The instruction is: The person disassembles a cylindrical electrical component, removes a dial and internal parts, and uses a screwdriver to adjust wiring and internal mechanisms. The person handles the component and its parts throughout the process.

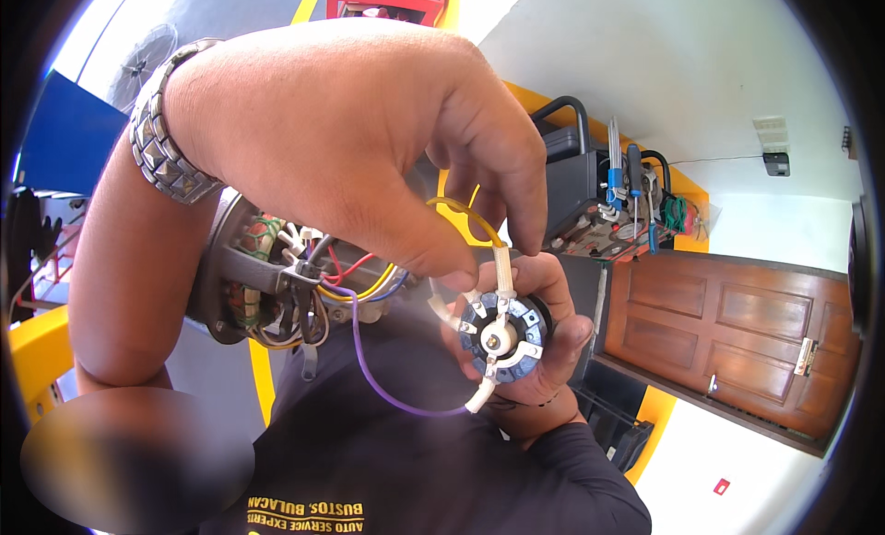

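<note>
The left hand (pixel 369 148), a metal watch (pixel 166 148) on its wrist, pinches a white sleeved terminal (pixel 502 263) on a yellow wire (pixel 461 211) between thumb and forefinger. The right hand (pixel 544 341) cups a round blue-grey switch (pixel 502 337) from below, fingers closed around it. A purple wire (pixel 387 392) loops from the switch to the motor (pixel 267 286) behind the left wrist.

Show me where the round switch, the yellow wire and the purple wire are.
round switch (pixel 501 337), head view, on its blue-grey face beside the white centre.
yellow wire (pixel 466 212), head view, on the loop below the upper hand's fingers.
purple wire (pixel 383 392), head view, on the low part of its curve.
</note>
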### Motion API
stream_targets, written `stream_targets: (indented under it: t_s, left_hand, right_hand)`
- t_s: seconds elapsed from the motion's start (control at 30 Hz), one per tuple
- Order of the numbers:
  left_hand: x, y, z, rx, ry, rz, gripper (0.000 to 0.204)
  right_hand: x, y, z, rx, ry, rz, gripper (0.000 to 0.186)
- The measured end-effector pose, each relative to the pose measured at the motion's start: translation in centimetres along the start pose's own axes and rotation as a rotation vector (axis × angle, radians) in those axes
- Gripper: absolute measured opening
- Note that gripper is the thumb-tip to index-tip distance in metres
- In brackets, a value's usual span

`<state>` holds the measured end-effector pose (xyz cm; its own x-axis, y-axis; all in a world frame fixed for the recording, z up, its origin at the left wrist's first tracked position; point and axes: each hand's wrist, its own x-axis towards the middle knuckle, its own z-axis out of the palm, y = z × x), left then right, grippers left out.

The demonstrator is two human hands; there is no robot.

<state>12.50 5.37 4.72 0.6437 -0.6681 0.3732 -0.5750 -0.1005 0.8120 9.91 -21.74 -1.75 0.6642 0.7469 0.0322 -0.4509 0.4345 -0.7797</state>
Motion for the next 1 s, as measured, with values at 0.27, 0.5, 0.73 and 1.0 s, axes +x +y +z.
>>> stream_targets:
  t_s: [0.27, 0.5, 0.73, 1.0]
  left_hand:
    - [0.2, -0.3, 0.4, -0.057, -0.014, 0.087, 0.037]
    - [0.5, 0.0, 1.2, -0.113, -0.001, 0.077, 0.035]
    - [0.5, 0.3, 1.3, -0.096, -0.013, 0.066, 0.031]
    - [0.4, 0.9, 1.4, -0.101, -0.08, -0.013, 0.023]
  right_hand:
    - [0.0, 0.1, -0.1, 0.084, -0.08, -0.037, 0.07]
    - [-0.4, -0.1, 0.3, -0.009, 0.058, -0.039, 0.07]
    - [-0.3, -0.4, -0.2, -0.27, 0.045, 0.019, 0.074]
    - [0.5, 0.0, -0.1, -0.169, -0.088, -0.132, 0.066]
